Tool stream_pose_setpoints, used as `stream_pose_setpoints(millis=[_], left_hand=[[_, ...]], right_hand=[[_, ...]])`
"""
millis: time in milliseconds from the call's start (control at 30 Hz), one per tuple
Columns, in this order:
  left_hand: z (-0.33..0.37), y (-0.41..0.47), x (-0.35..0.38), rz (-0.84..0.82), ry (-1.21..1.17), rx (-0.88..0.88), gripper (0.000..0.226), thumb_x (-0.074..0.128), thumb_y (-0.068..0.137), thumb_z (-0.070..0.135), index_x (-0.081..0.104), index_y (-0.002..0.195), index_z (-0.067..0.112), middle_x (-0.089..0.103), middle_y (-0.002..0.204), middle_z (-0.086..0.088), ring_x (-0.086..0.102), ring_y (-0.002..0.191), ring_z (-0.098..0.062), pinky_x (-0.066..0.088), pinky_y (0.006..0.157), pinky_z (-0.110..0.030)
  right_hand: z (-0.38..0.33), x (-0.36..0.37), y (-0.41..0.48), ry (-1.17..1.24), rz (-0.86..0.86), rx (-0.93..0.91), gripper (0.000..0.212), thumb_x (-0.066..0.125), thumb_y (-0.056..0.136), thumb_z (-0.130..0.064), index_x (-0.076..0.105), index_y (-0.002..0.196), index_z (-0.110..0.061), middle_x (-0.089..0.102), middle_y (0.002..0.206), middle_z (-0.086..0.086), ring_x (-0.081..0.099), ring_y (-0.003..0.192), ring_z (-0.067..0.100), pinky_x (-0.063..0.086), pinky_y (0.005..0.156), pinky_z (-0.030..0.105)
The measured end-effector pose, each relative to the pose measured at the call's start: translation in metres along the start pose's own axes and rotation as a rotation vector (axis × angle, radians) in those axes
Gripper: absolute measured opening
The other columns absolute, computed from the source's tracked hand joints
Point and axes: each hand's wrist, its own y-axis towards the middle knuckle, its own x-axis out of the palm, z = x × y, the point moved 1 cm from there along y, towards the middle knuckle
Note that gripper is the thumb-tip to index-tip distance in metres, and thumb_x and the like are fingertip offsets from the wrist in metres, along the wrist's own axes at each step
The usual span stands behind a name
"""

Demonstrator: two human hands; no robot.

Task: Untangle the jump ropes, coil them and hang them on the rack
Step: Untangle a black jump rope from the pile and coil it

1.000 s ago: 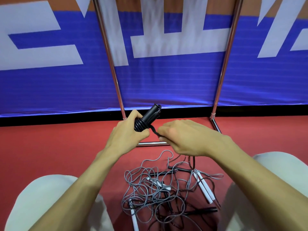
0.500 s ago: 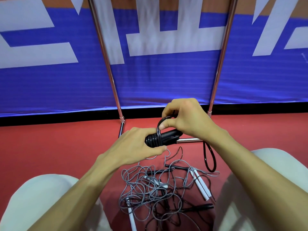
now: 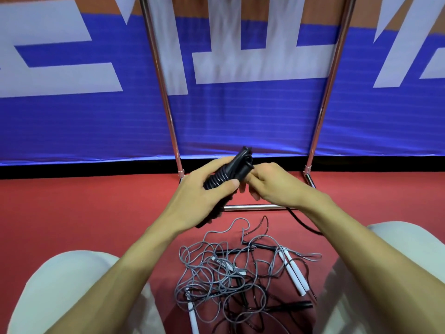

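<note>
— What are the hands doing?
— The left hand point(image 3: 199, 196) grips the black jump rope point(image 3: 231, 168), its cord wound in coils round the handles, thumb across the coils. The right hand point(image 3: 277, 186) pinches the cord at the handles' upper end; the rest trails from under the right wrist.
— And lower down?
— A tangle of grey and black ropes point(image 3: 224, 271) lies on the red floor point(image 3: 72, 208) between the knees, with a pair of white handles point(image 3: 294, 272) at its right side. A chrome rack point(image 3: 163, 92) stands beyond the hands, against a blue-and-white banner point(image 3: 240, 116).
</note>
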Motion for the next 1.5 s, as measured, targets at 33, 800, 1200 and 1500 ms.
stream_pose_setpoints(millis=[33,800,1200,1500], left_hand=[[0.0,0.001,0.0,0.025,-0.012,-0.014,0.028,0.065,0.091,0.018,0.065,0.11,0.039,0.066,0.072,-0.01,0.058,0.05,-0.028,0.048,0.042,-0.032],[-0.032,0.02,-0.033,0.296,0.306,-0.261,0.018,0.072,0.08,0.031,0.06,0.086,0.019,0.067,0.063,-0.003,0.061,0.045,-0.018,0.056,0.058,-0.04],[-0.032,0.015,-0.019,-0.108,0.92,-0.192,0.03,0.07,0.073,0.04,0.048,0.094,0.042,0.064,0.084,0.008,0.062,0.084,-0.025,0.042,0.068,-0.033],[-0.023,0.002,0.017,-0.4,0.779,-0.079,0.037,0.061,0.072,0.074,0.057,0.08,0.039,0.062,0.068,0.005,0.059,0.068,-0.016,0.049,0.064,-0.036]], right_hand=[[0.0,0.002,-0.001,-0.005,-0.017,0.001,0.042,0.039,0.101,-0.027,0.06,0.066,-0.021,0.052,0.05,-0.005,0.05,0.049,0.007,0.035,0.055,0.013],[-0.008,0.007,-0.016,-0.549,-0.378,0.072,0.033,0.059,0.086,-0.054,0.061,0.101,-0.024,0.041,0.066,-0.009,0.055,0.084,0.025,0.036,0.069,0.03],[-0.025,0.001,-0.017,-0.515,-0.065,-0.327,0.015,0.044,0.098,-0.021,0.057,0.105,-0.024,0.062,0.099,-0.008,0.058,0.087,0.021,0.039,0.061,0.031],[-0.011,0.006,-0.007,-0.291,0.079,-0.203,0.017,0.054,0.094,-0.035,0.066,0.098,-0.023,0.056,0.086,-0.015,0.055,0.09,0.013,0.036,0.066,0.028]])
